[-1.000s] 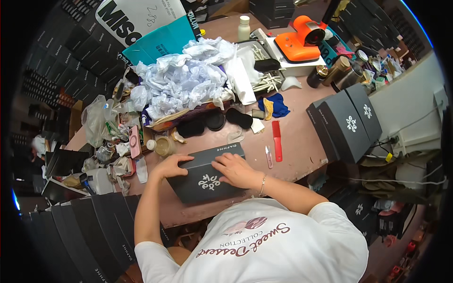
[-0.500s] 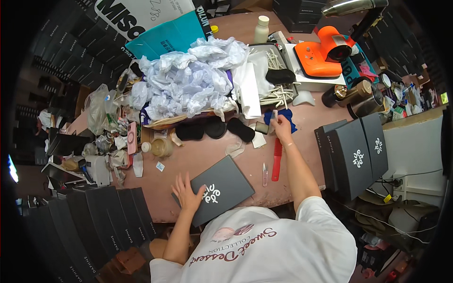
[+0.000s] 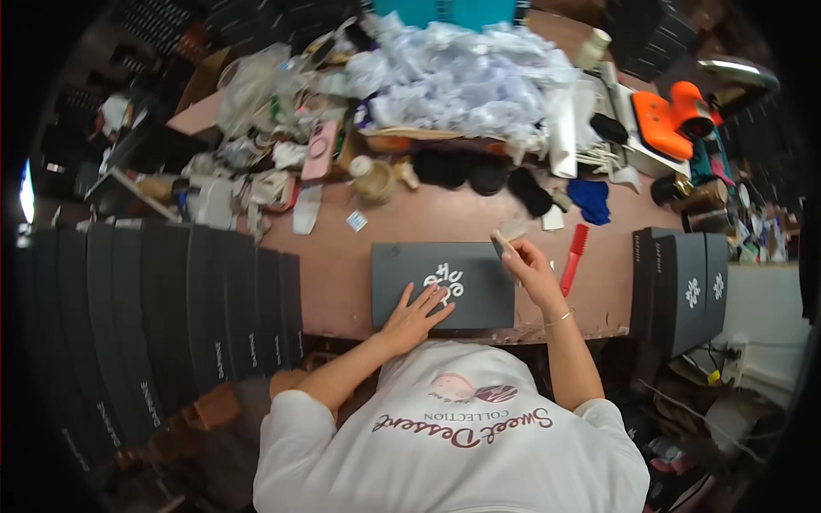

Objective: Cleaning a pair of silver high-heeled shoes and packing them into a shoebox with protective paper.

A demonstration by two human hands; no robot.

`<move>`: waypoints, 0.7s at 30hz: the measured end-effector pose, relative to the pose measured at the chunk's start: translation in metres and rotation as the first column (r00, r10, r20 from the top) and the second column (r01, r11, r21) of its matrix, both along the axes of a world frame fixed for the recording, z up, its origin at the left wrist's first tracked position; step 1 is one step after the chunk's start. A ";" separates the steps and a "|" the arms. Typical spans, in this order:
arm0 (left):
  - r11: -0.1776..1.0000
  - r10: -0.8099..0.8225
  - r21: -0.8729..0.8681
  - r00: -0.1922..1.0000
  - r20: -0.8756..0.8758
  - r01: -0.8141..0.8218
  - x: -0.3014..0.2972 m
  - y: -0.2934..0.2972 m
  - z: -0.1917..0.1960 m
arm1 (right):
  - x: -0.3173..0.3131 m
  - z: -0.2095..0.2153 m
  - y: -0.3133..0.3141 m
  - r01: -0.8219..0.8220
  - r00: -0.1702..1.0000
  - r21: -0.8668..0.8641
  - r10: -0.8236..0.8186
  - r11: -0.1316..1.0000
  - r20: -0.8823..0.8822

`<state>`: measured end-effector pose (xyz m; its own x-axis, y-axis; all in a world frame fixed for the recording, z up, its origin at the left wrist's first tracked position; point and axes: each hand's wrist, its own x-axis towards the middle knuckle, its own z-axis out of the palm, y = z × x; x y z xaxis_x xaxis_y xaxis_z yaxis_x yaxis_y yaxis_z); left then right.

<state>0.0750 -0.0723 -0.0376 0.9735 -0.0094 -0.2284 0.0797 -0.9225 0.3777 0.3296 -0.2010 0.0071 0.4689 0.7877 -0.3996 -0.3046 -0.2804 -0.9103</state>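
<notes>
A dark grey lidded box (image 3: pixel 483 303) with white lettering lies flat at the table's front edge. Spread over its lid is my left hand (image 3: pixel 416 316), fingers apart and pressing nothing else. Above the box's right far corner, my right hand (image 3: pixel 534 272) pinches a small pale, stubby piece (image 3: pixel 501 240) between thumb and fingers; its exact kind is too small to tell. A red comb (image 3: pixel 575 259) lies on the table just right of that hand. Farther back are a blue cloth (image 3: pixel 589 202) and a black pad (image 3: pixel 529 191).
Crumpled white tissue paper (image 3: pixel 470 85) heaps at the back. Stacks of dark boxes stand left (image 3: pixel 171 299) and right (image 3: pixel 676 291). A bottle (image 3: pixel 373 181), a pink phone (image 3: pixel 320 150) and loose wrappings crowd the back left. An orange device (image 3: pixel 663 126) sits back right.
My right hand has come back from beside the blue cloth to the box, bringing the small pale piece. The box has turned squarer to the table edge, my left hand still on it.
</notes>
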 end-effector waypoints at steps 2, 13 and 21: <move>0.999 0.020 -0.027 1.000 0.020 -0.019 -0.029 0.014 0.009 | -0.049 -0.012 0.021 -0.158 0.907 0.017 0.139 0.987 0.398; 0.858 0.511 -0.195 0.829 0.227 -0.475 -0.052 -0.029 -0.034 | -0.100 -0.053 0.103 -0.596 -0.182 -0.384 0.348 0.705 0.920; 0.737 0.674 -0.293 0.697 0.246 -0.609 -0.040 -0.036 -0.023 | -0.100 -0.060 0.157 -0.650 -0.241 -0.389 0.308 0.653 0.920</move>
